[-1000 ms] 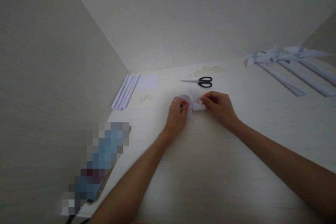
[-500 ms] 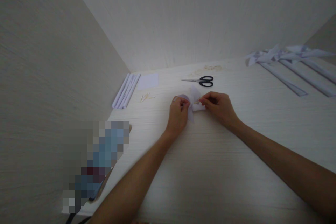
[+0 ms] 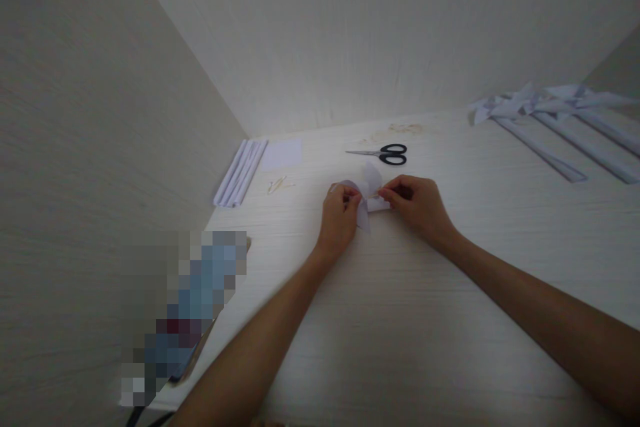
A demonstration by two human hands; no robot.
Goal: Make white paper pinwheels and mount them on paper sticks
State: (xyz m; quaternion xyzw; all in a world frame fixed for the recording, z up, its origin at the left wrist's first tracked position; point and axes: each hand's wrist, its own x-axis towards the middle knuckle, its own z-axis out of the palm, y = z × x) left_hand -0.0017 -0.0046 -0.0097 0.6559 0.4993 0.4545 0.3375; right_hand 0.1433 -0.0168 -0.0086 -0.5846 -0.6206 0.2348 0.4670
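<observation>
My left hand (image 3: 340, 220) is closed, its fingertips pinching a white paper pinwheel (image 3: 371, 177) near the centre. Thumb and forefinger of my right hand (image 3: 415, 203) grip a thin pale stick (image 3: 375, 195), whose left end meets the middle of the pinwheel. Whether the stick has gone through the paper I cannot tell. Under the right fingers lies a white rolled-paper tube (image 3: 379, 206), partly hidden. Just beyond the hands, black-handled scissors (image 3: 393, 153) lie with blades pointing left.
Left are rolled paper tubes (image 3: 240, 173), a white paper sheet (image 3: 283, 155) and several small thin sticks (image 3: 280, 185). Finished paper pinwheels on tubes (image 3: 545, 137) lie at the right. Pale bits (image 3: 406, 128) are near the back wall. A blurred-out device (image 3: 205, 300) leans at the left edge.
My right hand has shifted slightly left, bringing the stick to the pinwheel's centre. My left hand stays almost still.
</observation>
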